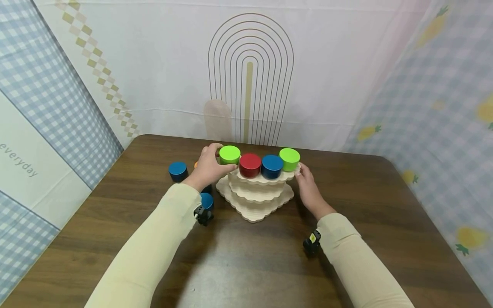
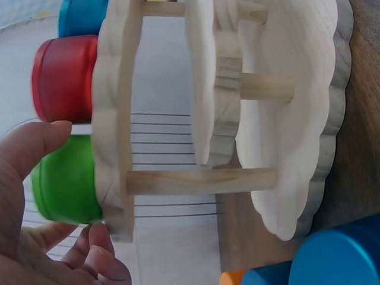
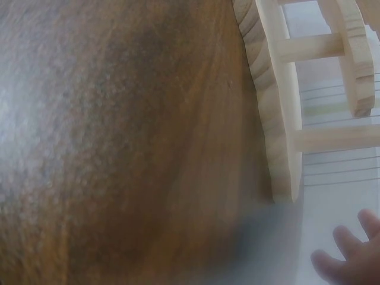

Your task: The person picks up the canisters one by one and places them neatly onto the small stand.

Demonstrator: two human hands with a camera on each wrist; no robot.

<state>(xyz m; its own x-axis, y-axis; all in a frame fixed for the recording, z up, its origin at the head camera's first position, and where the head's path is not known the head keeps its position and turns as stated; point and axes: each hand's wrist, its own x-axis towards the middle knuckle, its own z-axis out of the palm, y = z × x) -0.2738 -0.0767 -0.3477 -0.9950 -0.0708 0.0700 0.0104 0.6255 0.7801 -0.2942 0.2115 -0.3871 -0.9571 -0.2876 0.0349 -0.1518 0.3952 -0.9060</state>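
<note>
A pale wooden tiered stand (image 1: 257,194) with scalloped edges stands on the table. Along its top tier sit a left green round tin (image 1: 230,155), a red tin (image 1: 250,166), a blue tin (image 1: 272,167) and a right green tin (image 1: 289,159). My left hand (image 1: 212,166) grips the left green tin, thumb on the near side, fingers beyond; the left wrist view shows this tin (image 2: 68,178) at the tier's end. My right hand (image 1: 311,190) is at the tier's right end, fingertips against its edge. In the right wrist view several spread fingers (image 3: 347,240) hold nothing.
Left of the stand are a blue tin (image 1: 178,171) and another blue tin (image 1: 207,201) beside my left wrist. An orange tin (image 2: 233,277) is mostly hidden. The brown table (image 1: 246,265) meets a patterned cloth backdrop (image 1: 173,85) behind.
</note>
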